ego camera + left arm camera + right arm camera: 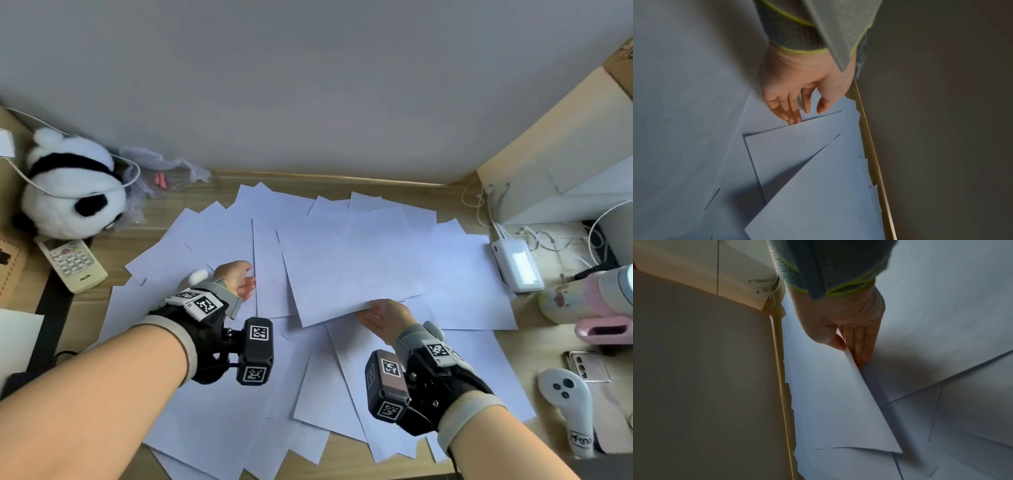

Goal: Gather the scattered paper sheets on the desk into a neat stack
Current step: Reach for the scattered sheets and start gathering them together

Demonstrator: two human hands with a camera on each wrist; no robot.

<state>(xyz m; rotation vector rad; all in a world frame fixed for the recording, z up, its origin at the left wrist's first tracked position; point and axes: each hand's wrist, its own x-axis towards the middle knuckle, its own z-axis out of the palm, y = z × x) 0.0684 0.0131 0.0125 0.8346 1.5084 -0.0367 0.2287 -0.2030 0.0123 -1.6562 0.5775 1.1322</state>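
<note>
Sheets of white paper (pixel 462 274) lie fanned over most of the desk (pixel 102 246), overlapping at all angles; no stack yet that I can see. Landmark for this entry: the toy panda (pixel 73 185) at the far left corner of the desk.

My right hand (pixel 383 318), well to the right of the panda and nearer me, pinches the near edge of the top sheet (pixel 349 263). The right wrist view shows the thumb on top and the fingers (pixel 861 344) underneath, with the edge lifted off the papers below.

My left hand (pixel 236 279), between the panda and the right hand, holds nothing. Its fingers are loosely spread, and in the left wrist view the fingertips (pixel 793 119) touch or nearly touch a sheet edge; I cannot tell which.

Step in hand, as I judge it: lift the first sheet to start the stack. Notes for doing it well:
- Keep the pinch near the middle of the edge so the sheet does not droop or crease.
- Lift low and slowly; the papers beneath overlap and may drag along.
- Use the left fingertips to pin the neighbouring sheets flat while the top one slides clear.
- Choose one spot for the stack, away from the white charger (pixel 517 265) at the right of the spread, and square the corners there.
</note>
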